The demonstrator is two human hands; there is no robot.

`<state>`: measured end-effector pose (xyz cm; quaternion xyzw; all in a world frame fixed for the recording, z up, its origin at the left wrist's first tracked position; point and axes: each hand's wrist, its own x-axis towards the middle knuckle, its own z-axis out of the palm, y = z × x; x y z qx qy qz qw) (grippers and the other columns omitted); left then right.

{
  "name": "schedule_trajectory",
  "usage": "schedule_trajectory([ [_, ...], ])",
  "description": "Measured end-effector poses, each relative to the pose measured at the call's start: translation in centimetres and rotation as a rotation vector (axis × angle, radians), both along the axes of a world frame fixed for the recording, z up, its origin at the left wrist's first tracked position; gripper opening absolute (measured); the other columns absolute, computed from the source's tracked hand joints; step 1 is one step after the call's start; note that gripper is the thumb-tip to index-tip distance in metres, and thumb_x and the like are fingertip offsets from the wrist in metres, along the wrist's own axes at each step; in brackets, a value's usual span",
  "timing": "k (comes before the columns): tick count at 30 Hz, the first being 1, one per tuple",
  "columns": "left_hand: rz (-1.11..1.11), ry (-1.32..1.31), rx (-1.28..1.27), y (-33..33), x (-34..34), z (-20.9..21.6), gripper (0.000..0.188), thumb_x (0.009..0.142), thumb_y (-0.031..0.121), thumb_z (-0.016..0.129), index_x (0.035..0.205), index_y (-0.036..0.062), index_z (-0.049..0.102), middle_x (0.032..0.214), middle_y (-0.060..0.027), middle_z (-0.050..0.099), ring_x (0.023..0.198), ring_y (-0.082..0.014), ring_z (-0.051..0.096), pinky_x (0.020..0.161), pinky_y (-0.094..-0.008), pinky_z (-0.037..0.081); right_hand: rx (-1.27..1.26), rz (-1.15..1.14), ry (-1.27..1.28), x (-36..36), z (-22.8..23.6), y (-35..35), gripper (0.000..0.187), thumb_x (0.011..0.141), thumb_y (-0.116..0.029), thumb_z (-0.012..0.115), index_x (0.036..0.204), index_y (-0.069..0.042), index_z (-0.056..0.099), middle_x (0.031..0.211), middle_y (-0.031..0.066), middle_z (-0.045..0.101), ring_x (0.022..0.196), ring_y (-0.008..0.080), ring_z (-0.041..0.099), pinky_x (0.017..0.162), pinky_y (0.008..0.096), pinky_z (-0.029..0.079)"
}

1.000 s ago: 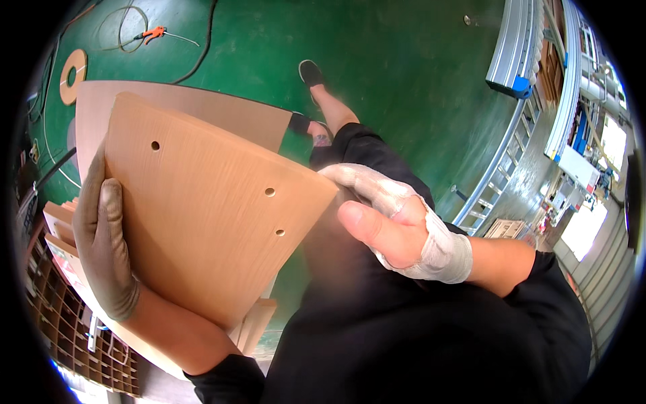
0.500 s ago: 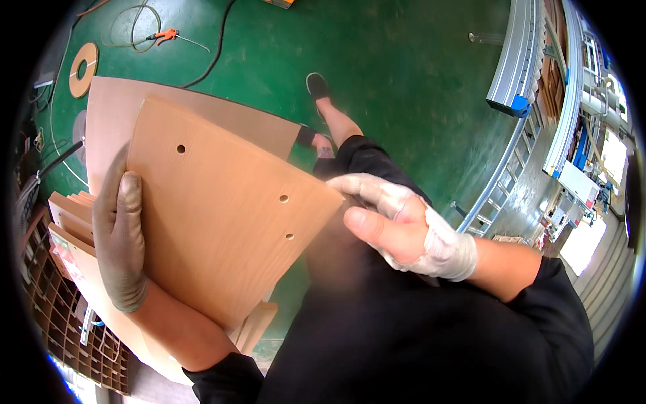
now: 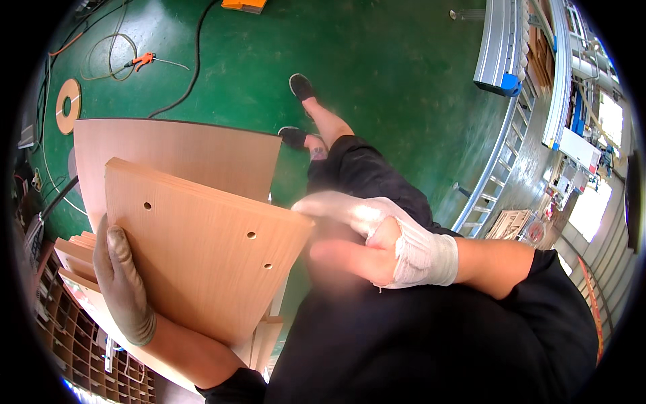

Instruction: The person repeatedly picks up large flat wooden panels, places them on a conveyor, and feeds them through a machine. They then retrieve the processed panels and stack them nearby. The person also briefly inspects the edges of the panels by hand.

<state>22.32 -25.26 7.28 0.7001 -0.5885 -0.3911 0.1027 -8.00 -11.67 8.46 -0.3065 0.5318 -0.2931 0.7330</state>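
1. At left, in front of the body, holding up a flat light-tan wood board (image 3: 202, 249) w/ a thick smooth edge and three small round holes (image 3: 252, 236). Tipped at a slant, well above the shiny green floor (image 3: 235, 67). Can't tell if propped on anything low down, b/c of the arm in the way.

2. Gripping the board's left side w/ the left hand (image 3: 124, 286), in a thin grey-brown glove. Resting thumb flat on the front, w/ fingers round the side and back. Closed on the wood, but can't see the fingertips.

3. Reaching to the board's top right corner w/ the right hand (image 3: 380, 232), in a white cloth glove w/ the thumb bare. Pointing one finger out long at the corner, w/ thumb bent a bit apart from it, near the right edge. Too blurry to tell if pinching, or just touching.

4. Looks part done, as a guess. Got holes in already, and got board up in hand. Not yet put down. Can't tell how much is left, or if more tan wood boards (image 3: 77, 259) in a pile at lower left are done or waiting.

5. Just behind the board, can see a big pale-tan panel (image 3: 178, 148) w/ a dark top edge. Farther off, on the floor, can see an orange air gun (image 3: 142, 61) w/ a thin metal tube, plus a flat tan ring-shaped roll (image 3: 67, 87).
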Motion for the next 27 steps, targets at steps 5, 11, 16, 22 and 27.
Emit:
schedule_trajectory([
  [5,-0.019,0.042,0.024,-0.2,-0.1,0.3,0.054,0.104,0.038,0.045,0.131,-0.0091,0.051,0.116,-0.0149,0.061,0.106,-0.0198,0.054,0.095,-0.0304,0.041,0.059,-0.275,-0.172,2.0,-0.5,1.2,0.040,0.100,-0.026,0.052,0.127,0.004,0.051,0.100,0.0070,0.060,0.090,0.0115,0.056,0.085,0.0271,0.046],
  [11,-0.038,0.061,0.025,0.0,0.2,0.2,0.055,0.104,0.039,0.046,0.130,-0.0094,0.051,0.114,-0.0146,0.062,0.104,-0.0195,0.055,0.094,-0.0304,0.042,0.635,-0.106,-0.210,0.0,3.6,-2.3,0.041,0.103,-0.032,0.046,0.119,0.004,0.054,0.090,0.0068,0.060,0.084,0.0136,0.055,0.078,0.0284,0.045],
  [16,0.037,0.059,0.018,0.3,-1.1,0.5,0.057,0.103,0.042,0.047,0.127,-0.0093,0.052,0.110,-0.0137,0.062,0.101,-0.0189,0.054,0.093,-0.0299,0.041,0.041,-0.001,0.073,-0.6,0.1,-3.3,0.044,0.102,-0.038,0.046,0.118,0.002,0.056,0.084,0.0063,0.060,0.077,0.0144,0.057,0.073,0.0310,0.047],
  [22,-0.024,0.156,0.202,0.0,0.9,0.7,0.052,0.103,0.036,0.048,0.133,-0.0064,0.051,0.126,-0.0144,0.059,0.116,-0.0208,0.052,0.102,-0.0319,0.038,0.423,-0.417,0.005,-4.7,-1.2,-3.2,0.054,0.100,-0.047,0.047,0.134,-0.005,0.052,0.075,-0.0020,0.057,0.049,0.0035,0.041,0.043,0.0182,0.033],
  [27,-0.003,0.118,0.265,0.0,1.6,1.2,0.047,0.104,0.033,0.047,0.131,-0.0047,0.052,0.119,-0.0117,0.061,0.110,-0.0186,0.054,0.099,-0.0312,0.040,0.810,-0.019,-0.190,-6.1,0.5,-0.8,0.054,0.101,-0.040,0.046,0.131,0.004,0.050,0.089,0.0100,0.067,0.057,0.0129,0.064,0.047,0.0222,0.051],
])
